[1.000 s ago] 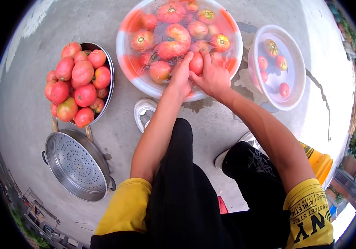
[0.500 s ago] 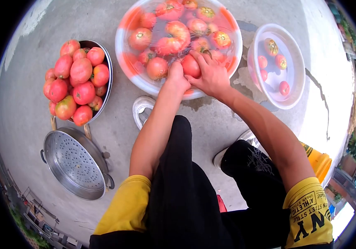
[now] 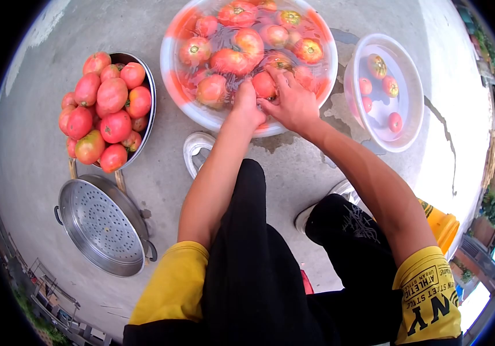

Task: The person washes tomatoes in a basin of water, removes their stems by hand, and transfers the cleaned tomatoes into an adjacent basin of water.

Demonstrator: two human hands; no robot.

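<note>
A large red-and-white basin (image 3: 169,63) of water stands at the top centre, with several tomatoes floating in it. At its near side my left hand (image 3: 247,106) and my right hand (image 3: 294,102) are closed around one red tomato (image 3: 264,85) between them. The left fingers dip partly under the water and are half hidden. My right fingers curl over the tomato's right side. Close beside the hands floats another tomato (image 3: 211,90), and a curved, lumpy tomato (image 3: 238,55) lies just beyond.
On the left, a metal bowl (image 3: 151,98) is heaped with tomatoes, and a perforated steamer pot (image 3: 103,228) sits below it. To the right is a white basin (image 3: 414,115) with water and several tomatoes. A yellow container (image 3: 443,228) stands behind my right arm.
The held tomato has turned or sunk slightly between my hands. Nearby tomatoes have drifted a little, the one left of my hands moving left, and the water is rippling.
</note>
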